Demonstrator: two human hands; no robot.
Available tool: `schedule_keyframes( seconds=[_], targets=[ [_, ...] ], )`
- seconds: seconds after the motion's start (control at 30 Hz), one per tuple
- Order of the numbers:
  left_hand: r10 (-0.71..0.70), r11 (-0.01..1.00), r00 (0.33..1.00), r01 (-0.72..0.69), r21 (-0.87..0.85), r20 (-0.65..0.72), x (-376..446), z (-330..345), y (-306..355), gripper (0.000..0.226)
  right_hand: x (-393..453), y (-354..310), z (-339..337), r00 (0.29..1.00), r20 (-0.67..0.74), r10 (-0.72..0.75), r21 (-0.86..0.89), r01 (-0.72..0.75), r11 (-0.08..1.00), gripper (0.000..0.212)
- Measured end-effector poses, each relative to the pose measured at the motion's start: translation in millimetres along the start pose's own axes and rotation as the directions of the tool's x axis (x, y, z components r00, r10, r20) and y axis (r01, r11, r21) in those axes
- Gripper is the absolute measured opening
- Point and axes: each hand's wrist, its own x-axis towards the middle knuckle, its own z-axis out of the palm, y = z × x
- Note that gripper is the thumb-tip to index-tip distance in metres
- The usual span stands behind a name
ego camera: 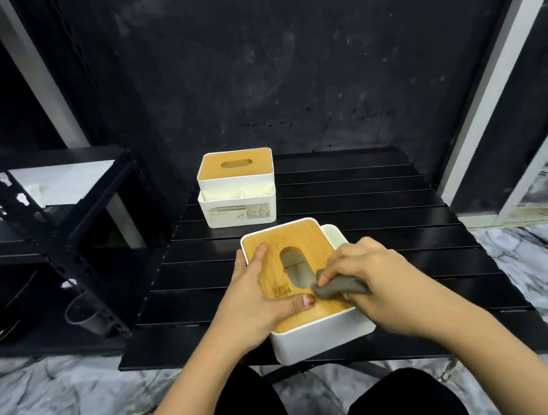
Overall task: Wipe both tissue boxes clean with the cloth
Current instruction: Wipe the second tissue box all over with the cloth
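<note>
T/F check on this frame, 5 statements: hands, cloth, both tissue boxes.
1. The right hand holds the grey cloth on the near tissue box. True.
2. The left hand is off the table, idle. False: it rests on the near box's wooden lid, steadying it.
3. The far tissue box carries a label reading TISSUE HOLDER. True.
4. The two boxes are stacked. False: they stand apart on the black slatted table.
5. Tissues stick out of the near box's slot. False: none protrude from the slot.
</note>
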Motion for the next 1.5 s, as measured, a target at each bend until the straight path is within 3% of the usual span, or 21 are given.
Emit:
schedule_keyframes(
  seconds=[0.1,0.27,0.57,1.07,1.23,1.33,1.5],
  targets=[
    [0.001,1.0,1.0,0.0,-0.008,0.02,1,-1,-1,0.136,0,8,-8,0.997,0.064,0.042,0.031,-0.044,0.999,0.025],
    [0.009,1.0,0.999,-0.008,-0.02,0.032,0,-2,0,0.13,22,1,3,0.996,-0.063,0.068,-0.039,-0.07,0.997,0.026],
    [0.017,0.999,0.999,-0.015,-0.043,0.045,0,-3,1,0.129,-4,16,-8,0.995,0.083,-0.059,0.104,0.05,0.993,0.027],
    [-0.006,0.996,0.992,0.018,-0.092,0.127,6,-9,3,0.123,75,27,-8,0.997,0.029,0.075,0.082,-0.077,0.994,0.019],
    [-0.014,0.999,0.986,0.008,0.04,0.167,15,-28,8,0.098,60,28,-2,0.992,-0.036,0.117,0.102,-0.113,0.988,0.025],
    [-0.001,0.992,1.0,-0.002,0.124,0.026,20,-38,7,0.066,44,25,2,0.981,-0.115,0.155,0.145,-0.138,0.98,0.026],
    [0.033,0.995,0.983,-0.016,0.096,-0.18,15,-29,4,0.026,32,12,15,0.95,-0.2,0.24,0.131,-0.217,0.967,0.023]
  ],
)
